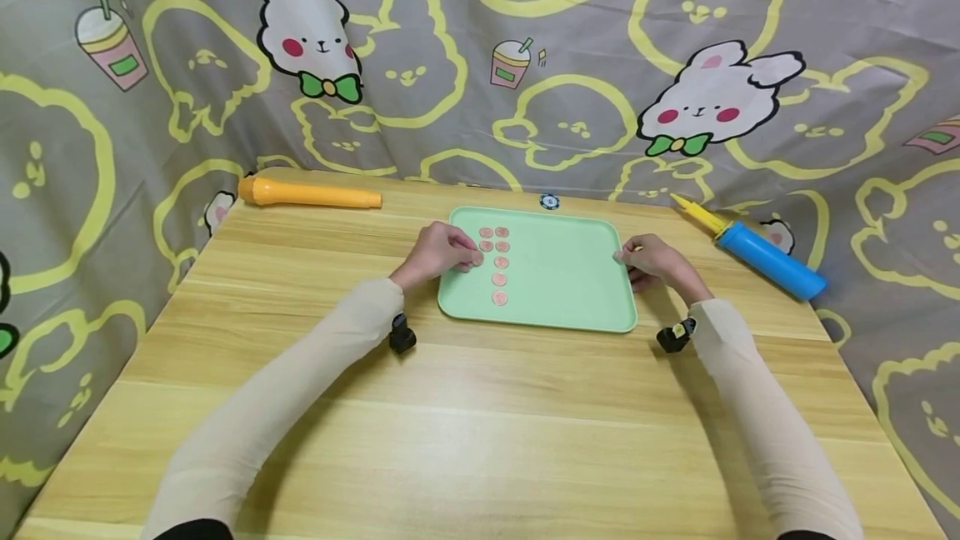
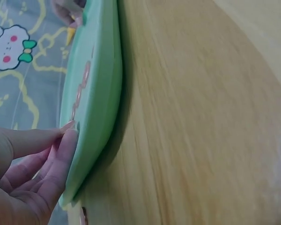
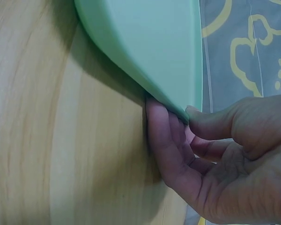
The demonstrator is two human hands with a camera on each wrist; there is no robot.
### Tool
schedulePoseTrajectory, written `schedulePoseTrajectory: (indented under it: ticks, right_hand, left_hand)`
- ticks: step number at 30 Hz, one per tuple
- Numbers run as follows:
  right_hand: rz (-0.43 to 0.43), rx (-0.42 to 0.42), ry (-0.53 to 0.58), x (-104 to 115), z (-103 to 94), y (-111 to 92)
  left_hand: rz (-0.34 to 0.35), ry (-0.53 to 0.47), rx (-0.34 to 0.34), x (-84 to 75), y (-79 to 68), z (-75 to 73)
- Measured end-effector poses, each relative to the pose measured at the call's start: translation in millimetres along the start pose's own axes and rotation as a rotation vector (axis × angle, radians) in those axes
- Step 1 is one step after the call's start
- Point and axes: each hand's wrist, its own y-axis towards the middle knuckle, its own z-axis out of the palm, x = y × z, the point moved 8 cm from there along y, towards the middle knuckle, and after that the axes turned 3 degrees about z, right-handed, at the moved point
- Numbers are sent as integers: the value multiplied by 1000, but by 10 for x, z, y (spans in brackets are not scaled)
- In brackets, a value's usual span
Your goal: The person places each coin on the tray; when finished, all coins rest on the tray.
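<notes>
A light green tray [image 1: 555, 273] lies on the table with several copper-coloured coins [image 1: 501, 262] in two columns on its left part. My left hand [image 1: 444, 250] is over the tray's left edge. Its thumb and fingertips pinch a coin [image 2: 68, 125], mostly covered by the fingers, close beside the left column. At the opposite side my right hand [image 1: 654, 260] grips the tray's right rim. The right thumb [image 3: 199, 119] rests on top of the rim, while the other fingers [image 3: 161, 124] curl below it.
An orange tube-shaped thing [image 1: 311, 193] lies at the back left. A blue and yellow hand pump [image 1: 772, 259] is at the back right. Behind the tray sits a small round dark-and-white chip [image 1: 550, 202]. A patterned curtain [image 1: 480, 48] borders the table's back and sides.
</notes>
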Motion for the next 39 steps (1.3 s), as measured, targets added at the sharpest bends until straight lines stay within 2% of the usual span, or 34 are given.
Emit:
schedulePoseTrajectory:
  ticks: [5,17,34,39]
  right_hand:
    - [1,3,6,-10,-3,-11]
    - [14,2,10,-26,27,17]
    - [-1,20,8,-10,16,9]
    - [-2,16,4,-13,-1,7]
  left_hand:
    - [-20,59,-6,-14,27,59]
    - [-18,222,-15,-57,25,74]
    - [-18,238,2,-85,-16,45]
    - [-20,209,8,-65,-4,42]
